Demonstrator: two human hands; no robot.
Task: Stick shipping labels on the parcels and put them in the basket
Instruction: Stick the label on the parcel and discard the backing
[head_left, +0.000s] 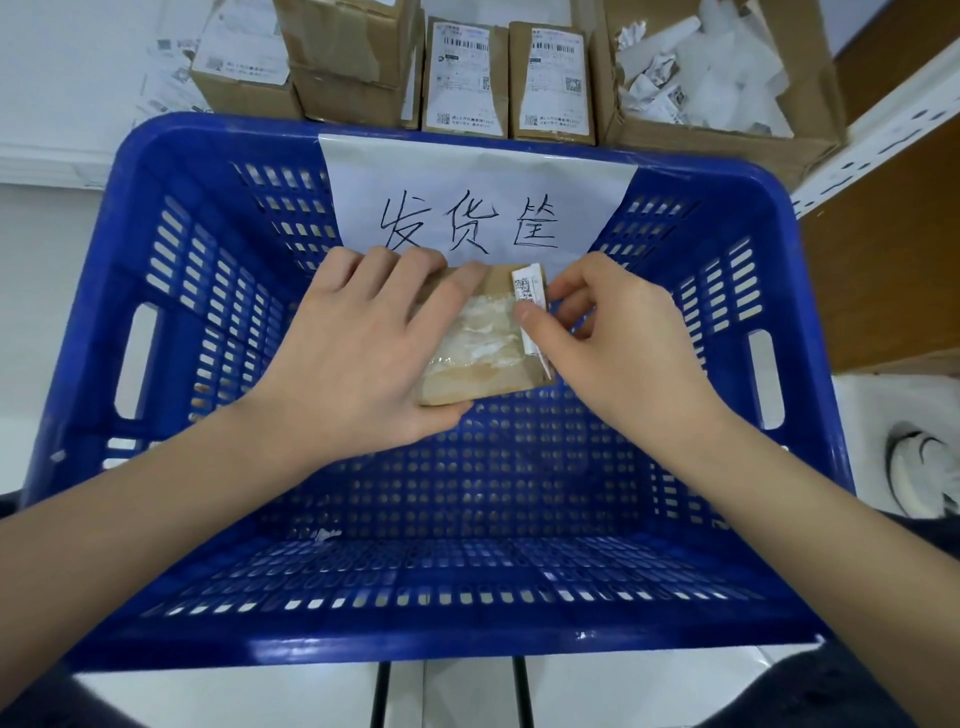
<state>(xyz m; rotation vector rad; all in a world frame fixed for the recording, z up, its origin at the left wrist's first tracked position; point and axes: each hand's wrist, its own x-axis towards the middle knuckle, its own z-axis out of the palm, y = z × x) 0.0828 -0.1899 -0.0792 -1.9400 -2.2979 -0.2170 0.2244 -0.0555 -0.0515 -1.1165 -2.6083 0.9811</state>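
A small brown cardboard parcel (483, 358) with clear tape and torn white residue on its top is held above the inside of the blue plastic basket (171, 291). My left hand (358, 343) grips the parcel from the left, fingers over its far edge and thumb under the near corner. My right hand (608, 343) pinches a white shipping label (531, 306) that stands curled along the parcel's right edge. A white paper sign (467, 208) with handwritten characters hangs on the basket's far wall.
Behind the basket stand several cardboard parcels, two with labels on them (464, 78) (553, 78). An open carton (722, 83) at the back right holds crumpled white paper scraps. A white shoe (919, 467) sits on the floor at the right.
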